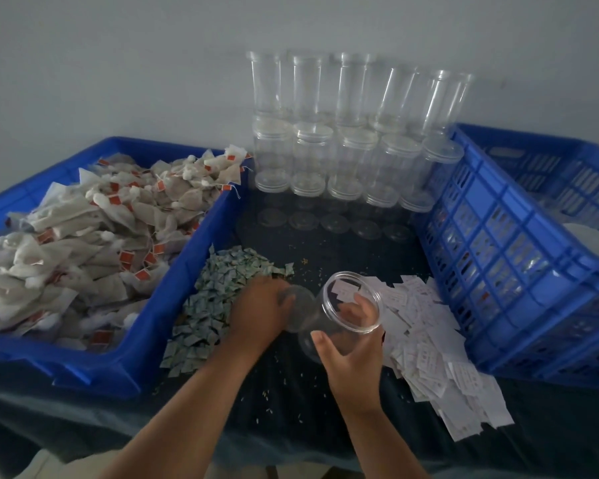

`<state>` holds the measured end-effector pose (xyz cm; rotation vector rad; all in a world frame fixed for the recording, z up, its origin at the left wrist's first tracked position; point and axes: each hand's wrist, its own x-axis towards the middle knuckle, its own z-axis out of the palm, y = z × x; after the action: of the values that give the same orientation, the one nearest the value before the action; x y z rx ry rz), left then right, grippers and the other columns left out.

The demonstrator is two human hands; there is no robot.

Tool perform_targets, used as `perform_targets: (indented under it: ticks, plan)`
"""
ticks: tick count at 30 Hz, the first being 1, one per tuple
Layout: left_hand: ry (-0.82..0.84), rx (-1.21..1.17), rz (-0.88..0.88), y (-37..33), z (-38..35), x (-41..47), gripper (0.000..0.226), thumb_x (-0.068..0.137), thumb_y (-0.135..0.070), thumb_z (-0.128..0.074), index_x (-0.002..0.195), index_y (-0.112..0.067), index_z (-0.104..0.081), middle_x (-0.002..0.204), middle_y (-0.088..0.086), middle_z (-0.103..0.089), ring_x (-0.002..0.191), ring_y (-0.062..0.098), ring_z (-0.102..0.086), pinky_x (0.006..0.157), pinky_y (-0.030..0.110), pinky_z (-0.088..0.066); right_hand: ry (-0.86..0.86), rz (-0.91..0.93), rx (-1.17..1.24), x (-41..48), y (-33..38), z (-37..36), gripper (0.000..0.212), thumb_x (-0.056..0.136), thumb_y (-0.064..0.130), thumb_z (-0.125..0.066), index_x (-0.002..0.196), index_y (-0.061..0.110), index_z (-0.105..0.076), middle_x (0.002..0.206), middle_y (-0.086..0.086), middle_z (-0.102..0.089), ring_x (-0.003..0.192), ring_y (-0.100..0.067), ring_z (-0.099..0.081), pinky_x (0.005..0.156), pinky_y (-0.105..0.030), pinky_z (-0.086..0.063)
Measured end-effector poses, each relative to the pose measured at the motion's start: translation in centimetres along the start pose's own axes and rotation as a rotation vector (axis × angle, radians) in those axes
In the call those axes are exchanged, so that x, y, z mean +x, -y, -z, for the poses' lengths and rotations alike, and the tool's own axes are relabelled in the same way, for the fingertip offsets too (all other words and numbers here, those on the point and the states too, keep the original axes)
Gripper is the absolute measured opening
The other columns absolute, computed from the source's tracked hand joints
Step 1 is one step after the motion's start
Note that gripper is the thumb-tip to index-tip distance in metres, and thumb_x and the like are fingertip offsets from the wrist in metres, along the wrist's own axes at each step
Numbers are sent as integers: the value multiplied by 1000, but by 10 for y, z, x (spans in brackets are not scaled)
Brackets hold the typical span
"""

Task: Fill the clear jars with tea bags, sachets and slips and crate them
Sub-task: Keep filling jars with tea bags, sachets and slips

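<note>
The right grip (350,347) curls round a tilted open jar (325,319); at its nine o'clock the left grip (261,305) holds a clear lid (301,307) over the sachets (208,299)

Strong blue on the bin (194,233) and on the crate (498,257) — the latter with a lattice of slots. Off-white to greyish beige for the tea bags (83,229), dotted with orange-red tags (127,258). Pale green and white print on the sachets (215,292). White slips (426,326) with faint reddish marks, too blurred to read. Colourless, see-through plastic for the stacked jars (346,133), the held jar (343,319) and the lid (300,307). Dark teal cloth (291,392) flecked with pale crumbs — pale grey wall (118,63) behind.
</note>
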<state>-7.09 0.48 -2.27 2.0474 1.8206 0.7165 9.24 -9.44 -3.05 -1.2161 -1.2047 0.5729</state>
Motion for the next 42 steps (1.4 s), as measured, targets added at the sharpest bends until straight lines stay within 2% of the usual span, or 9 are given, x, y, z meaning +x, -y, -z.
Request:
perform_targets:
  ticks: [5, 10, 13, 16, 21, 27, 31, 35, 42]
  plan:
    - [-44, 106, -89, -10, 6, -9, 45, 96, -50, -68, 134, -26, -70, 126, -1, -55, 118, 18, -54, 89, 34, -52, 122, -13, -51, -1, -4, 2, 85, 66, 55, -85, 141, 45, -48, 127, 30, -63, 123, 0, -63, 98, -9, -47]
    - [-214, 39, -131, -13, 86, -6, 20, 98, -56, -62, 110, -43, -71, 107, -24, -61, 89, -4, -60, 71, 23, -53, 209, -43, -59, -5, -4, 1, 90, 62, 83, -85, 138, 44, -54, 127, 21, -68, 120, -7, -68, 99, -36, -57]
    - [-224, 37, -13, 11, 150, 14, 16, 104, -45, -54, 101, -46, -70, 86, -24, -66, 69, -6, -60, 56, 21, -46, 236, -37, -76, -6, -5, -1, 81, 64, 67, -87, 136, 47, -54, 124, 19, -70, 116, -8, -70, 99, -43, -59]
    - [13, 179, 229, 54, 190, 43, 32, 107, -18, -55, 133, -31, -67, 101, -9, -68, 80, 10, -66, 62, 31, -50, 269, -76, -78, -6, -10, -1, 81, 63, 63, -85, 136, 44, -55, 117, 9, -74, 107, -16, -74, 95, -51, -62]
    - [461, 540, 354, 106, 184, 44, 48, 105, -21, -62, 152, -19, -54, 132, 9, -62, 114, 26, -62, 105, 43, -53, 307, -66, -21, -7, -9, -5, 72, 64, 58, -89, 128, 55, -56, 115, 5, -76, 92, -23, -79, 75, -52, -67]
    - [506, 402, 279, 102, 172, 46, 54, 107, -6, -53, 158, -21, -47, 148, 15, -59, 100, 21, -62, 87, 32, -52, 299, -33, 11, -6, -7, -4, 62, 69, 52, -86, 124, 59, -57, 116, 15, -76, 84, -20, -80, 67, -33, -67]
    - [529, 383, 272, 109, 173, 40, 45, 106, -8, -54, 150, -20, -57, 130, 5, -65, 109, 22, -65, 100, 39, -51, 293, -36, 43, -6, -7, -5, 61, 70, 52, -86, 123, 58, -58, 118, 14, -75, 90, -23, -81, 71, -40, -68]
    - [668, 410, 264, 111, 184, 36, 69, 101, -13, -63, 164, -28, -38, 161, 5, -47, 142, 29, -50, 118, 48, -43, 295, -21, 36, -5, -2, -6, 59, 72, 51, -86, 123, 59, -58, 119, 15, -75, 91, -18, -81, 69, -33, -67]
    - [537, 168, 290, 105, 179, 37, 57, 108, -9, -50, 156, -38, -40, 142, 4, -59, 106, 20, -65, 78, 33, -53, 290, -47, 57, -4, -1, -7, 58, 72, 50, -88, 122, 59, -59, 118, 14, -76, 92, -18, -81, 69, -34, -67]
